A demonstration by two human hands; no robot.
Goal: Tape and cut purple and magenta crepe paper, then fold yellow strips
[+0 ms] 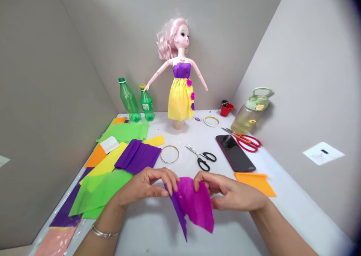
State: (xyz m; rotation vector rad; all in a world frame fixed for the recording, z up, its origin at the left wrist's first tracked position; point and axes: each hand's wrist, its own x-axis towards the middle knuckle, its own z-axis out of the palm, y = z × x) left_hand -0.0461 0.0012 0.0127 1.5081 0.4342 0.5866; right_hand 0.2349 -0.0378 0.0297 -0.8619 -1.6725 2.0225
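Observation:
A magenta piece of crepe paper [197, 207] hangs between my hands at the front middle, with a purple piece [179, 212] along its left side. My left hand [155, 182] pinches the upper left edge where purple and magenta meet. My right hand [225, 192] grips the magenta piece at its upper right, fingers in front and thumb behind. Black-handled scissors [201, 158] lie just beyond my hands, beside a thin gold ring [169, 154]. At the back stands a pink-haired doll [181, 94] in a purple top and yellow skirt with small magenta and purple flowers.
Folded purple paper [138, 156] and green sheets [101, 190] lie left. Two green bottles [129, 102] stand behind. On the right are a phone [235, 153], red-handled scissors [248, 141], orange paper [255, 182], a water bottle [248, 115] and a small red bucket [226, 109].

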